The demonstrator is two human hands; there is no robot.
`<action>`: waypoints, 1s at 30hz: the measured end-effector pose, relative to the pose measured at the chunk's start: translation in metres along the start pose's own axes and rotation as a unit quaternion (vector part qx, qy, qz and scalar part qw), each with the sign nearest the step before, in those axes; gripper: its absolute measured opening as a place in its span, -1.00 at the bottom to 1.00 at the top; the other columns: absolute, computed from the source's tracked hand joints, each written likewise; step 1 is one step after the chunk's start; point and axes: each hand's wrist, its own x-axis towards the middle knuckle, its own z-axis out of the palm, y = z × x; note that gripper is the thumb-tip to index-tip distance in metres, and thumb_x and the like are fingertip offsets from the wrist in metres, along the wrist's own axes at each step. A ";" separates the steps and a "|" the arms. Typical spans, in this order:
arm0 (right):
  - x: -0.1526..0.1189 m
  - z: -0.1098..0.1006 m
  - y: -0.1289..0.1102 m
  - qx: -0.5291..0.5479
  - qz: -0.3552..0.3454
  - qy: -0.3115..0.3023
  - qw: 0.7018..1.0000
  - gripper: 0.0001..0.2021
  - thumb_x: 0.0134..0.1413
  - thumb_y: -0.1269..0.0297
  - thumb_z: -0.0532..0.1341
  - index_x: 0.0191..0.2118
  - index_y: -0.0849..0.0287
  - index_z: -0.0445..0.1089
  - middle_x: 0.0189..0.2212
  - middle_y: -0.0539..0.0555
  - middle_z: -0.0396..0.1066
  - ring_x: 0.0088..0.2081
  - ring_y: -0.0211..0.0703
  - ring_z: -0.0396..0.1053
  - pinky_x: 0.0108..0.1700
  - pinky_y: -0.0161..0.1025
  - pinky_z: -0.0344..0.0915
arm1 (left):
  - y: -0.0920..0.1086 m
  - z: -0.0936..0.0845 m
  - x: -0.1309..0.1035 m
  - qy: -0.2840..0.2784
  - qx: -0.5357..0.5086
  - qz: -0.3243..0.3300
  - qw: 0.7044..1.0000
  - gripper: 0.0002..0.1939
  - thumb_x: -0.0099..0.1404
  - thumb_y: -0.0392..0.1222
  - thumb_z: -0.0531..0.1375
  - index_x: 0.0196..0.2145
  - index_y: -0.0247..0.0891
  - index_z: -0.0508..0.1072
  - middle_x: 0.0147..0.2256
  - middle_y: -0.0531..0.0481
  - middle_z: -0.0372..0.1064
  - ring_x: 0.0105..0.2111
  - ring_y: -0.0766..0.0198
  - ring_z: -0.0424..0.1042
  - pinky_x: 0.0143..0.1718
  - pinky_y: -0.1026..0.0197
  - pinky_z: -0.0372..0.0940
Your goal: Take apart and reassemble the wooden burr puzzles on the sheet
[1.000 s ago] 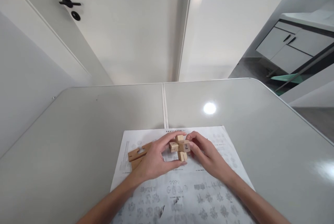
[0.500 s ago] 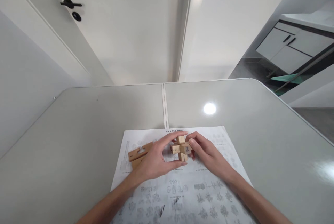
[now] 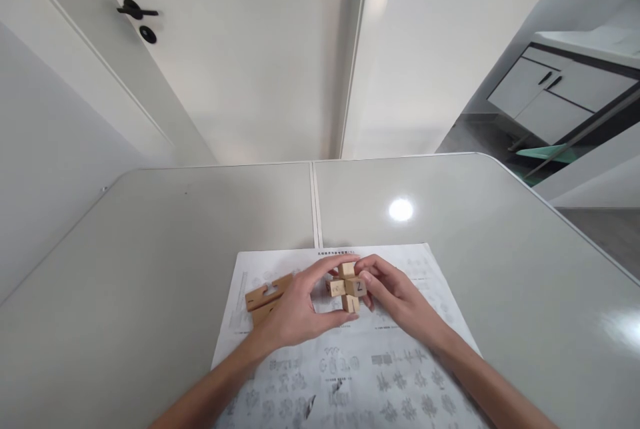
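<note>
A partly interlocked wooden burr puzzle, with numbers marked on its block ends, is held up over a printed sheet. My left hand grips it between fingers above and thumb below. On its right side, my right hand is closed with thumb and fingers at the block end marked 2. The fingertips behind the puzzle are partly hidden. Beside my left hand lie loose notched wooden pieces, partly covered by that hand.
The large paper sheet shows rows of faint puzzle drawings and lies on a pale glossy table. A seam crosses the table. Beyond it stands a white door with a black handle; a white cabinet is at the right.
My right thumb has drawn slightly back from the face marked 2, so more of that face shows. The puzzle and left hand hold nearly the same place.
</note>
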 end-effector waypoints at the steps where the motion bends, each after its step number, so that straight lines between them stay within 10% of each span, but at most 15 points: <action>1: 0.000 0.000 -0.001 0.003 0.002 0.000 1.000 -0.67 0.45 -0.11 0.10 -0.09 0.07 0.31 -0.47 -0.08 0.26 -0.42 -0.22 0.22 -0.32 -0.23 0.20 | -0.001 0.000 0.000 -0.001 -0.002 0.003 1.000 -0.25 0.20 -0.21 0.44 0.30 0.10 0.34 0.21 -0.01 0.44 0.17 -0.03 0.45 0.22 -0.10 0.36; 12: 0.001 0.004 -0.007 0.002 0.003 -0.007 1.000 -0.60 0.42 -0.18 0.09 -0.15 0.10 0.30 -0.49 -0.10 0.20 -0.46 -0.23 0.18 -0.34 -0.25 0.15 | -0.002 0.002 -0.001 -0.003 -0.005 0.026 1.000 -0.24 0.22 -0.26 0.42 0.30 0.17 0.31 0.24 0.07 0.40 0.21 0.05 0.41 0.26 -0.03 0.30; 20: -0.007 -0.019 -0.012 -0.108 -0.023 0.074 0.991 -0.64 0.44 -0.12 0.08 -0.09 0.09 0.34 -0.42 -0.03 0.36 -0.43 -0.20 0.27 -0.35 -0.24 0.24 | -0.001 -0.019 -0.019 0.015 0.148 -0.018 0.989 -0.03 0.23 0.10 0.43 0.45 0.23 0.02 0.42 -0.05 0.11 0.35 -0.16 0.19 0.25 -0.17 0.28; 26: -0.036 -0.062 0.003 -0.309 -0.008 0.219 0.925 -0.61 0.38 -0.16 0.11 -0.09 0.08 0.40 -0.25 0.12 0.55 -0.29 -0.04 0.45 -0.39 -0.22 0.27 | -0.032 -0.059 -0.050 0.152 0.286 0.027 0.946 -0.68 0.44 0.04 0.21 0.07 -0.09 0.43 0.09 -0.09 0.43 0.08 0.01 0.43 0.10 -0.01 0.36; 30: -0.044 -0.077 0.017 -0.365 0.009 0.307 0.879 -0.58 0.37 -0.18 0.07 -0.11 0.08 0.41 -0.27 0.13 0.59 -0.39 -0.05 0.44 -0.37 -0.18 0.33 | -0.052 -0.072 -0.058 0.174 0.350 0.032 0.920 -0.78 0.45 0.04 0.18 -0.18 -0.15 0.41 -0.20 -0.04 0.47 -0.14 0.06 0.47 -0.04 0.02 0.35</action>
